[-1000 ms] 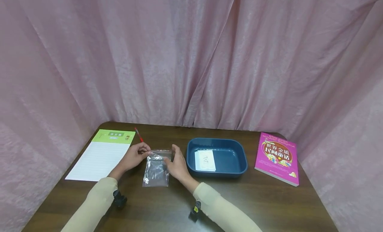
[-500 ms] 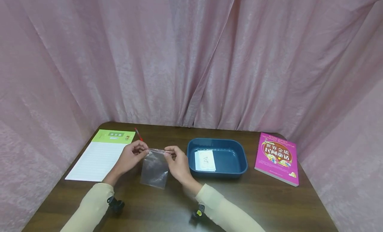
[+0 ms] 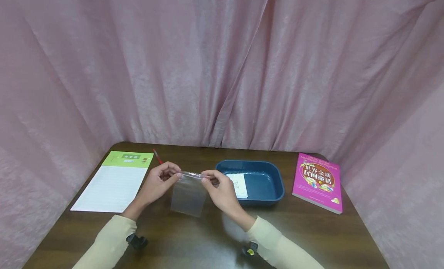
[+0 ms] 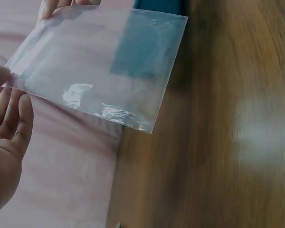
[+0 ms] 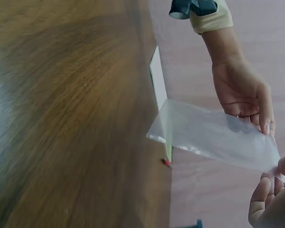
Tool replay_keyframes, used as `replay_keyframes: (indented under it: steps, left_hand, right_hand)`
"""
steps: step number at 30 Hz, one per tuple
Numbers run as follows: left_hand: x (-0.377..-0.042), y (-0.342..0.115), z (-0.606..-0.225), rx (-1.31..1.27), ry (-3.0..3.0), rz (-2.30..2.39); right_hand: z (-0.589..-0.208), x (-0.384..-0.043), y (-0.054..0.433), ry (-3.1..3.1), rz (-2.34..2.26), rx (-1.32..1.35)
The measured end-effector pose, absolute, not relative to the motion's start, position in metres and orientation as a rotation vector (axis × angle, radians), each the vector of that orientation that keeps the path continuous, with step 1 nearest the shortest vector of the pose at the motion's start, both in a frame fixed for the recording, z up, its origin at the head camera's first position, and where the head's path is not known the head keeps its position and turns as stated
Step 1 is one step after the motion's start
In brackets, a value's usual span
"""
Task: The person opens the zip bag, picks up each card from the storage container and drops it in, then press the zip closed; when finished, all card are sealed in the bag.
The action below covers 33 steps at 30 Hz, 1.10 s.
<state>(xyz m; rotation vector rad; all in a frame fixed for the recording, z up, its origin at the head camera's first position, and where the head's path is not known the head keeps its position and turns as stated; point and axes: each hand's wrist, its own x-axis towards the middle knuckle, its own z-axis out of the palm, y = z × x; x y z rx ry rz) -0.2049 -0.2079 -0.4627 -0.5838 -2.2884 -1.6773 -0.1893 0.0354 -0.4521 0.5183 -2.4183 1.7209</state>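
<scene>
The left hand (image 3: 157,187) and right hand (image 3: 222,190), thumbs against fingers, pinch one clear rectangular plastic bag (image 3: 188,199) between them by its top edge. Beside the left hand lie one green-topped white pad (image 3: 111,186) and one slim red pen (image 3: 157,156); beyond the right, one blue rectangular tray (image 3: 264,187); farther right, one pink book (image 3: 317,190).

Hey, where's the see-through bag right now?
In the head view, the clear bag hangs above the table, left of the blue tray, its top edge pinched at either end by the left hand and right hand.
</scene>
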Motion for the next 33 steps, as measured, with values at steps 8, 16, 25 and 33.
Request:
replay_keyframes:
  steps: [8,16,25,33]
  left_hand:
    - [-0.195,-0.181,-0.456,-0.659,-2.268,-1.693]
    - [-0.191,-0.154,-0.453,-0.663,-2.268,-1.691]
    - [-0.186,-0.131,-0.453,-0.753,-2.197,-1.786]
    - [-0.183,-0.114,-0.454,-0.849,-2.181,-1.758]
  right_hand:
    - [-0.444,-0.180,0.064,-2.433,1.703,0.504]
    - [-0.438,-0.174,0.090,-2.440,1.692,0.462]
    - [-0.428,-0.165,0.116,-2.480,1.672,0.466]
    - [-0.417,-0.154,0.137,-2.602,1.623,0.576]
